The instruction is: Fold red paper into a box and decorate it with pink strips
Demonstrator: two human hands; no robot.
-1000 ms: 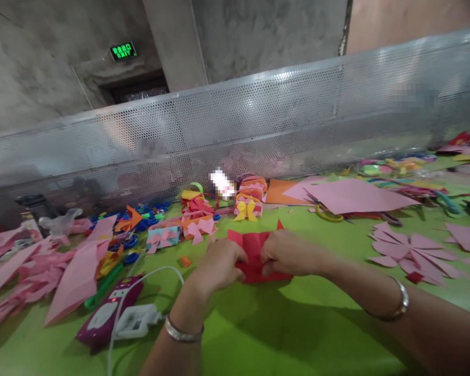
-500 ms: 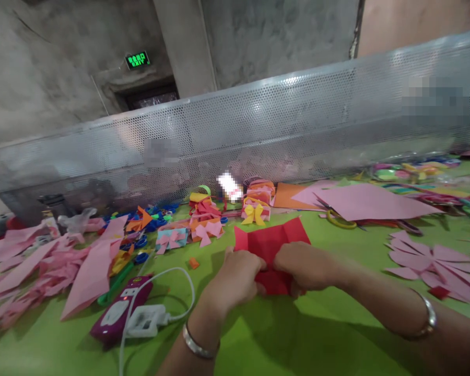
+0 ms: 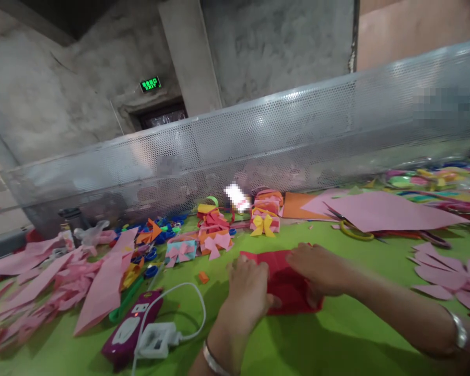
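A red sheet of paper point(image 3: 285, 284) lies folded on the green table point(image 3: 297, 344) in front of me. My left hand point(image 3: 248, 290) rests on its left side with fingers laid flat and pressing down. My right hand point(image 3: 321, 269) lies flat over the paper's right part, fingers stretched along it. Both wrists wear silver bangles. Small paper gift boxes with bows point(image 3: 264, 222) stand just beyond the red paper.
A purple power strip with a white plug and cable point(image 3: 139, 329) sits to the left. Pink paper scraps point(image 3: 55, 277) pile at far left, a large pink sheet point(image 3: 387, 211) and scissors point(image 3: 354, 232) at right, pink cut petals point(image 3: 450, 271) nearby. A perforated metal barrier point(image 3: 278, 136) runs behind.
The red paper stood partly raised in pinched fingers before; now it lies flat on the table under both flattened hands. The view has shifted a little leftward and up.
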